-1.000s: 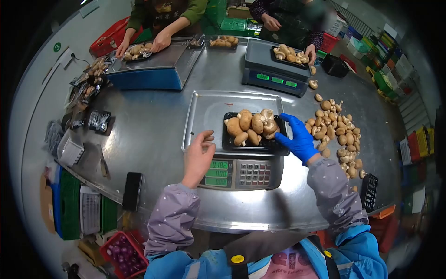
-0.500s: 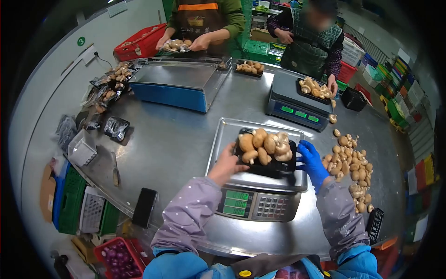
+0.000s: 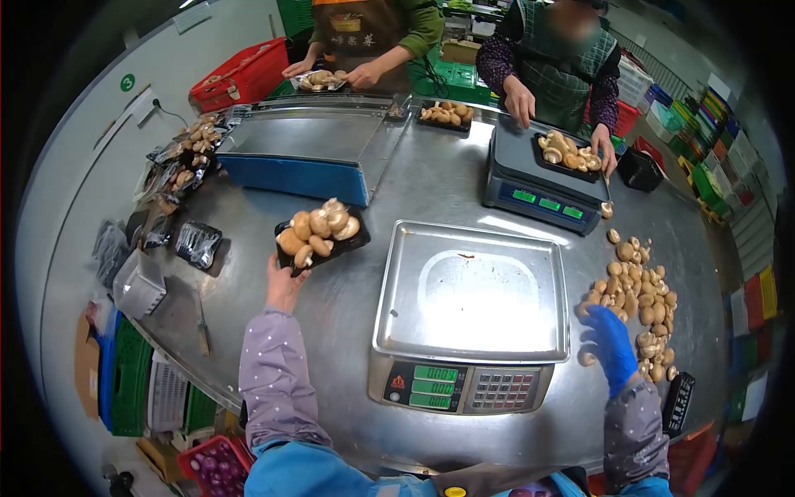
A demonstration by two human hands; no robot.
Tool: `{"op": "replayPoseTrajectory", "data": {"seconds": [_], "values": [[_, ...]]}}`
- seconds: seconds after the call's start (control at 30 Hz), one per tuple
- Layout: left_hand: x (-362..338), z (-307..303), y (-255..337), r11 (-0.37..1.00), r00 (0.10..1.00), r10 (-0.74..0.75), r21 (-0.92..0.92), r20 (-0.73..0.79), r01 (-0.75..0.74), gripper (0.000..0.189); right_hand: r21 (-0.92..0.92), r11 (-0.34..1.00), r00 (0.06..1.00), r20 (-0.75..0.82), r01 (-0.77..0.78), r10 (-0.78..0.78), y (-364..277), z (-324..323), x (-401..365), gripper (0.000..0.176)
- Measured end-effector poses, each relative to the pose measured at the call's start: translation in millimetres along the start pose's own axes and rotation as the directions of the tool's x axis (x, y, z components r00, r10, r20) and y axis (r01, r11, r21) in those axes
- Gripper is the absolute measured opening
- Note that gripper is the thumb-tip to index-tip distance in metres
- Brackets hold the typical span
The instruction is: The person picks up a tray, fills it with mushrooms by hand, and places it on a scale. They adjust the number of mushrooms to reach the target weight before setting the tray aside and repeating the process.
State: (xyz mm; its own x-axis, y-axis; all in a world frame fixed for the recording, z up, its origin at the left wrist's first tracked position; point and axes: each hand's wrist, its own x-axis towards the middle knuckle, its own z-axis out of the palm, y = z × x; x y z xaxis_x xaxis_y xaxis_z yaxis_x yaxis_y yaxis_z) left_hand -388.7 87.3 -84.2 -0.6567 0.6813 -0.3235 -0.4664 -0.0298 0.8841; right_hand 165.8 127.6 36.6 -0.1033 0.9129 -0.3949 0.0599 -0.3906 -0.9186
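My left hand (image 3: pixel 286 283) grips the near left edge of a black tray (image 3: pixel 354 242) of brown mushrooms (image 3: pixel 318 232), left of the scale. That scale's bare metal pan (image 3: pixel 472 290) lies in front of me, above its green display and keypad. In a blue glove, my right hand (image 3: pixel 611 344) is at the left side of a loose pile of mushrooms (image 3: pixel 642 290). Its fingers are apart and point left, with one mushroom (image 3: pixel 587 358) close beneath them. I see nothing held in it.
Across the table, a co-worker handles a tray of mushrooms (image 3: pixel 571 156) on a second scale (image 3: pixel 542 201). Another person holds a packed tray (image 3: pixel 321 80) behind the wrapping machine (image 3: pixel 294 178). Wrapped packs (image 3: pixel 199 246), a knife (image 3: pixel 202 325) and black trays (image 3: pixel 678 402) lie around.
The mushroom tray has left the scale pan and moved left in my left hand. My right hand has let go of it and moved right and down to the loose mushrooms.
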Motion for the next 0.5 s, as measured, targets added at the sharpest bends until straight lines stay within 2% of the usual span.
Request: {"op": "replayPoseTrajectory", "data": {"seconds": [0.07,0.27,0.33,0.37,0.4,0.43,0.47,0.5], "values": [[9.3,-12.2,-14.1,0.999,0.998,-0.040,-0.010,-0.056,0.040,0.052,0.021,1.000,0.998,-0.060,0.010,-0.008,17.9,-30.3,-11.6,0.035],[13.8,-15.3,-40.4,0.999,0.994,-0.028,-0.038,-0.101,0.024,0.049,0.052,0.987,0.942,-0.294,-0.155,0.163,51.5,-103.6,-37.1,0.026],[7.6,-12.1,-41.1,0.999,0.988,0.004,-0.041,-0.156,-0.010,0.047,0.050,0.984,0.937,-0.300,-0.174,0.181,64.6,-136.0,-37.9,0.024],[13.2,-20.9,-45.3,0.997,0.985,-0.044,-0.071,-0.165,0.032,0.049,0.043,0.980,0.929,-0.315,-0.192,0.195,75.3,-148.2,-44.5,0.022],[42.9,-67.6,-71.7,0.691,0.957,0.233,0.663,0.172,-0.287,0.046,0.035,0.984,0.910,-0.375,-0.177,0.177,77.4,-153.2,-49.9,0.020],[61.8,-101.0,-89.4,-0.119,0.747,0.465,0.870,0.475,-0.479,0.044,-0.004,0.985,0.905,-0.394,-0.173,0.157,82.3,-164.9,-55.3,0.020],[85.6,-127.8,-100.1,0.602,0.887,0.385,0.660,0.255,-0.450,0.034,-0.032,0.989,0.901,-0.416,-0.145,0.119,85.3,-174.2,-63.7,0.023],[59.0,-115.5,-83.9,0.598,0.827,0.452,0.574,0.336,-0.560,0.030,-0.047,0.989,0.906,-0.410,-0.141,0.110,88.7,-187.4,-70.2,0.023]]}}
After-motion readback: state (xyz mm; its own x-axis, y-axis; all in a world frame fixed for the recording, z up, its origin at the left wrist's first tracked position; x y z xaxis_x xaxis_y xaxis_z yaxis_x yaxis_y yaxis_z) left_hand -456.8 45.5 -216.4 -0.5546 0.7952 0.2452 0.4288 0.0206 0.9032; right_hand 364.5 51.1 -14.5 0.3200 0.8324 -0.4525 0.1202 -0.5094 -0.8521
